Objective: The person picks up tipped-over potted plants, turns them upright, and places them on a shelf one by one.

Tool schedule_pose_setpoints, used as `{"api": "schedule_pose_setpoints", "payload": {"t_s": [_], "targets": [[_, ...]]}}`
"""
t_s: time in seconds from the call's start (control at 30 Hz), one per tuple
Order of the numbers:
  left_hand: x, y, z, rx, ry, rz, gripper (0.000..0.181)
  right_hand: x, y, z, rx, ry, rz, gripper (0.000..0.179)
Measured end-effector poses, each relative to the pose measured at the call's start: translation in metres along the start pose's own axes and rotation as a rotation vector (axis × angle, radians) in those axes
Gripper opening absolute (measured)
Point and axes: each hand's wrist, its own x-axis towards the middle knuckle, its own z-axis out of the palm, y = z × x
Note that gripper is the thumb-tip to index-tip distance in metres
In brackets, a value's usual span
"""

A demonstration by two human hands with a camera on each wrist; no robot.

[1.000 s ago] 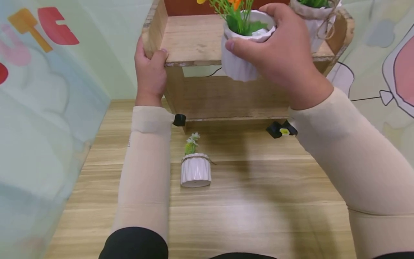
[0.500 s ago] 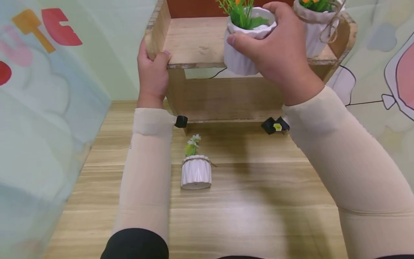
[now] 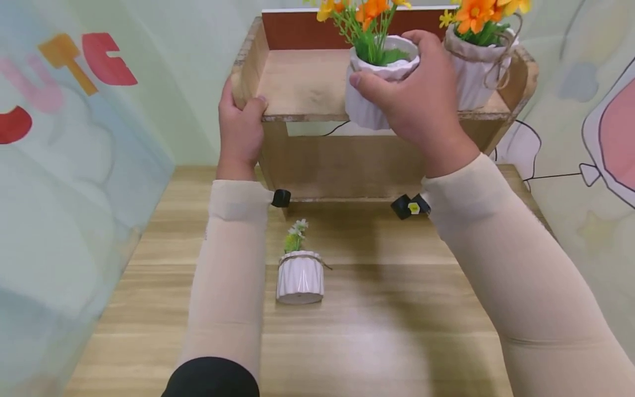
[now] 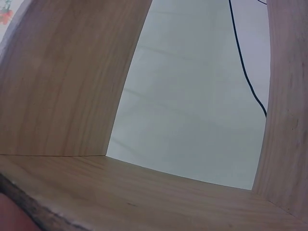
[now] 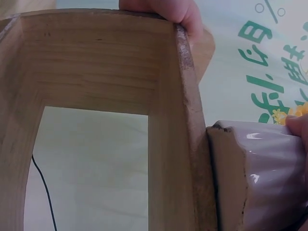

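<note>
White pot [image 3: 364, 107] part-hidden by right grip [image 3: 426, 102], flowers [image 3: 372, 10] cut off above

A homelike decorated corner is being suggested, though home or staged room is being left unclear. Pale wall coverings [image 3: 59, 231] are being brightened at left by cartoon letters [image 3: 101, 59] and at right by a balloon drawing [image 3: 620, 127]. At far right, a blossoming flowerpot [image 3: 471, 77] is being supported by a small wooden shelf unit [image 3: 357, 165].

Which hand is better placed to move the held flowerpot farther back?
Likely the right hand: it holds that flowerpot at the front of the shelf, whose left end the left hand grips.
</note>
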Motion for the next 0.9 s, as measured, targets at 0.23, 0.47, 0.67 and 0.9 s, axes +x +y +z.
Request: {"api": "schedule_pose_setpoints", "payload": {"t_s": [0.23,0.47,0.67,0.9], "targets": [[-0.0013,-0.0062,-0.0009,0.004,-0.011,0.012,0.065,-0.0038,0.0058,0.0016,0.038,0.009,0.005,0.086],[-0.0013,-0.0039,-0.0028,0.024,-0.003,0.024,0.065,-0.0030,0.0038,0.0032,0.074,0.017,-0.014,0.085],[-0.0008,-0.0025,-0.0039,0.045,0.002,0.052,0.065,-0.0021,0.0024,0.0045,0.092,0.025,-0.024,0.085],[-0.0010,-0.0036,-0.0041,0.035,0.017,0.045,0.063,-0.0018,0.0051,0.0067,0.135,0.040,-0.042,0.085]]}}
